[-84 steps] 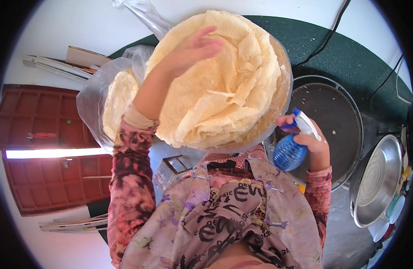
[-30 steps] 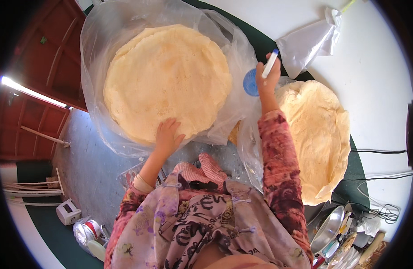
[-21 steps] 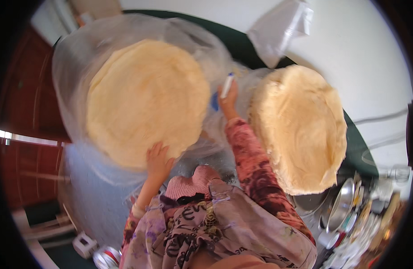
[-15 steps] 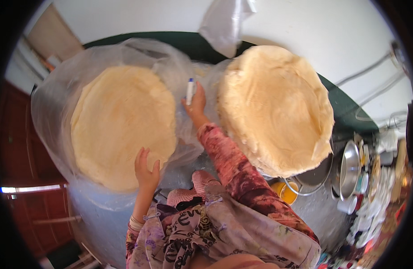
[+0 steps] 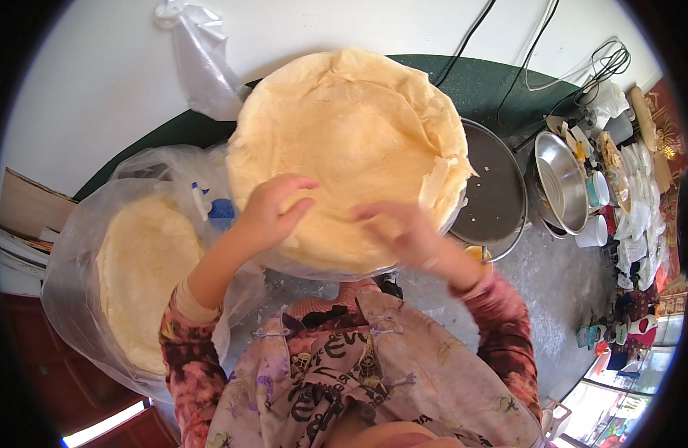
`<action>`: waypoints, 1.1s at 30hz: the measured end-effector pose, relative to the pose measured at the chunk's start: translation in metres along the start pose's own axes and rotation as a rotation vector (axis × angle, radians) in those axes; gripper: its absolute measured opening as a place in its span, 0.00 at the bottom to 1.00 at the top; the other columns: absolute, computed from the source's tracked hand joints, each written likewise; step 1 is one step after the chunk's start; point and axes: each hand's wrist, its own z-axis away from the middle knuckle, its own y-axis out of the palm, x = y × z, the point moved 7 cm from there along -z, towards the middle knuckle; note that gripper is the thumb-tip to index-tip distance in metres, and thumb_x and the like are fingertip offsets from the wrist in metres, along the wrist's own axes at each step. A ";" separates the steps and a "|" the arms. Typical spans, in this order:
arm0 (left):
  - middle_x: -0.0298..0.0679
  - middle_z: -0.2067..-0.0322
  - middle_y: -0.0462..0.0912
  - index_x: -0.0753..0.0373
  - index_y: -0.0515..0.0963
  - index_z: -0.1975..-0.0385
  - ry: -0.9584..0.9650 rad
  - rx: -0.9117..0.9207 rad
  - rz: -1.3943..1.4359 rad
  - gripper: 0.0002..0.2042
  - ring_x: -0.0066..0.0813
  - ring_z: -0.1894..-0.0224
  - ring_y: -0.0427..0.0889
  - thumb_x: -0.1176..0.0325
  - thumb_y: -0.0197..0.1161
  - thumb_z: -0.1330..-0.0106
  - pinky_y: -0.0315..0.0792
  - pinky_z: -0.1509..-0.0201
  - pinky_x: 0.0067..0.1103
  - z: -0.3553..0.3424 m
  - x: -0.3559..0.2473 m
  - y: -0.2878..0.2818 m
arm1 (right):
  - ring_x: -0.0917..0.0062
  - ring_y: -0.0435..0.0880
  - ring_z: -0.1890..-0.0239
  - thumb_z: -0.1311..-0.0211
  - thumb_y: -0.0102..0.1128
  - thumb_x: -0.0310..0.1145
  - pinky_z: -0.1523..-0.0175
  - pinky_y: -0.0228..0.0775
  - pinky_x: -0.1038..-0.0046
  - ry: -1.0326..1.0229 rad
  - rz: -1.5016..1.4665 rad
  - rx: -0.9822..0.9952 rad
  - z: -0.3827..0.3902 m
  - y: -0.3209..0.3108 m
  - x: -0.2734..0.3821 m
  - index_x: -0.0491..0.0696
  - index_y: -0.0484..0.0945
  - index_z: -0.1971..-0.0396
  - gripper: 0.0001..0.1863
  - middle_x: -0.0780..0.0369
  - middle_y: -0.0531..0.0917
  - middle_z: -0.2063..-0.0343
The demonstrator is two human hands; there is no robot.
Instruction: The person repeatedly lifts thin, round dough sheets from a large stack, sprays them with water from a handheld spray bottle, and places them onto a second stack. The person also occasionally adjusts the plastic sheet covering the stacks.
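A tall stack of round, thin, pale-yellow dough sheets (image 5: 344, 127) stands in front of me, its uneven top edge folded at the right. Over its near left part is my left hand (image 5: 273, 213), thumb and fingers apart, holding nothing. My right hand (image 5: 411, 231) is over the near right part, blurred by motion, with fingers stretched out and nothing visible in them. Whether either hand touches the sheets I cannot tell. A white marker with a blue cap (image 5: 202, 201) lies at the left of the stack, beside a blue patch (image 5: 221, 210) on clear plastic.
Another round dough stack (image 5: 146, 276) sits at the left inside a clear plastic bag (image 5: 71, 261). A second clear bag (image 5: 202, 67) hangs on the wall. Right of the tall stack are a dark round pan (image 5: 497, 194), a steel basin (image 5: 560, 183), white tubs and loose cables (image 5: 609, 63).
My right hand has let go of the marker and moved right, over the tall stack. My left hand has left the bagged stack for the tall one. The view has shifted right.
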 end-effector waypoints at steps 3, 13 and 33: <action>0.47 0.59 0.81 0.64 0.79 0.60 0.121 0.178 -0.117 0.13 0.47 0.55 0.78 0.64 0.64 0.41 0.72 0.51 0.32 -0.053 -0.012 0.078 | 0.78 0.83 0.62 0.41 0.56 0.23 0.55 0.74 0.77 0.257 0.231 -0.195 -0.004 -0.133 -0.076 0.40 0.79 0.57 0.12 0.59 0.85 0.64; 0.52 0.48 0.72 0.64 0.76 0.55 0.085 0.267 -0.052 0.22 0.50 0.45 0.71 0.57 0.69 0.45 0.68 0.43 0.33 -0.112 -0.053 0.214 | 0.68 0.82 0.61 0.51 0.70 0.44 0.56 0.74 0.68 0.299 0.439 -0.103 -0.094 -0.203 -0.253 0.42 0.70 0.45 0.35 0.56 0.82 0.62; 0.40 0.47 0.78 0.57 0.79 0.60 0.249 0.288 0.076 0.09 0.41 0.39 0.72 0.76 0.60 0.39 0.55 0.31 0.42 -0.079 -0.080 0.253 | 0.82 0.78 0.77 0.57 0.66 0.33 0.70 0.70 0.76 0.357 -0.084 -0.007 -0.184 -0.217 -0.358 0.40 0.82 0.69 0.15 0.64 0.82 0.79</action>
